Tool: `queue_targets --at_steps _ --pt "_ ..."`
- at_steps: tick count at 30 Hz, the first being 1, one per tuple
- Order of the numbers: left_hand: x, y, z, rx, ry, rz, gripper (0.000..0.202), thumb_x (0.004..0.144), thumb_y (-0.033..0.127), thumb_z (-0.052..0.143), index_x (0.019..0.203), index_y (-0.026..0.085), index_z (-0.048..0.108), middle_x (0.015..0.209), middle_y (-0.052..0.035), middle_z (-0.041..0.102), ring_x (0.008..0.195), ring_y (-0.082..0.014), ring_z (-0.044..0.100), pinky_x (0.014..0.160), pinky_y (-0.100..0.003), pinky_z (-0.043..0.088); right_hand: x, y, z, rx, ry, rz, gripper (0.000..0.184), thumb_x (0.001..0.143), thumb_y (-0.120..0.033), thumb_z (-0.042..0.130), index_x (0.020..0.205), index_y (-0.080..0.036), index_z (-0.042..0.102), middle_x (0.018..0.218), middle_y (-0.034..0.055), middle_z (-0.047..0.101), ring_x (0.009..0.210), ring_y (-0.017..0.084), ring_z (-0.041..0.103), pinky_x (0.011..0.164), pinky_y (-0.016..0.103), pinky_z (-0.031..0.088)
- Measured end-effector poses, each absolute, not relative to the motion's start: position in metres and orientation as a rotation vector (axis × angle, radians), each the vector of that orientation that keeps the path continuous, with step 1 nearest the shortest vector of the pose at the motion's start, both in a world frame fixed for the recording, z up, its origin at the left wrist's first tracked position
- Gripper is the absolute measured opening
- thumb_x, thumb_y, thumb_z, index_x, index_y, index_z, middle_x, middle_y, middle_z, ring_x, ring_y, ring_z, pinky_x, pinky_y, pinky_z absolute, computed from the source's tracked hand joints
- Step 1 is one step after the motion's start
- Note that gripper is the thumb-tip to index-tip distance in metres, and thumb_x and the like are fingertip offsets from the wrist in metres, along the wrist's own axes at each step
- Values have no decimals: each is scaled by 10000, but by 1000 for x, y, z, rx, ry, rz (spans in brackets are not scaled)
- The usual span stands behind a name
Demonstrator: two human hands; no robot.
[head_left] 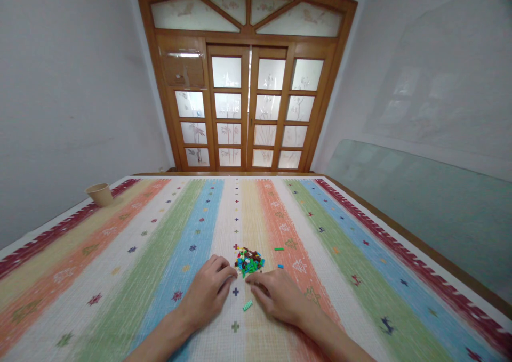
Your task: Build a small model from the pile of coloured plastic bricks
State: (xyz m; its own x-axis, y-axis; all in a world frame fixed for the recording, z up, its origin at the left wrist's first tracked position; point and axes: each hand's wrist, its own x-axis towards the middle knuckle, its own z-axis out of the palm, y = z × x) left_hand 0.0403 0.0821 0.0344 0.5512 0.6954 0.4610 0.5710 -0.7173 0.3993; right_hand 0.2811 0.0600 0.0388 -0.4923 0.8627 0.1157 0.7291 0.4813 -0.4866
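A small heap of building bricks [249,262], mostly green, brown and blue with some white and yellow, lies in the middle of the striped tablecloth [168,234]. My left hand [212,286] rests at the heap's near left side, fingers curled and pressed together. At its near right edge is my right hand [277,294], closed with the fingertips by the bricks. Whatever either hand pinches is too small or hidden to make out. Between my wrists lies a light green studded brick piece [248,305], apart from the heap.
To the right of the heap sit a loose green brick [279,249] and a blue brick [280,266]. A tan cup [100,194] stands at the table's far left edge. Beyond the table are wooden glazed doors [248,106]; a pale glass panel [420,218] leans along the right.
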Motion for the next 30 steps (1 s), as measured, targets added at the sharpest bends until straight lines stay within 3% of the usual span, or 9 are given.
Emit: queue_targets --at_steps 12,30 --pt "40 81 34 2572 1076 887 202 978 99 516 1012 218 675 990 -65 656 964 -245 613 840 -378 511 278 58 45 -1465 -2432 451 403 1003 -321 498 1355 -290 691 1081 87 815 957 260 762 836 317 485" --pt "42 80 39 2593 1070 913 216 949 88 530 1001 226 688 972 -62 670 944 -239 625 819 -354 514 281 60 43 -1379 -2405 508 368 990 -296 528 1298 -296 729 1063 55 821 940 235 759 831 297 484"
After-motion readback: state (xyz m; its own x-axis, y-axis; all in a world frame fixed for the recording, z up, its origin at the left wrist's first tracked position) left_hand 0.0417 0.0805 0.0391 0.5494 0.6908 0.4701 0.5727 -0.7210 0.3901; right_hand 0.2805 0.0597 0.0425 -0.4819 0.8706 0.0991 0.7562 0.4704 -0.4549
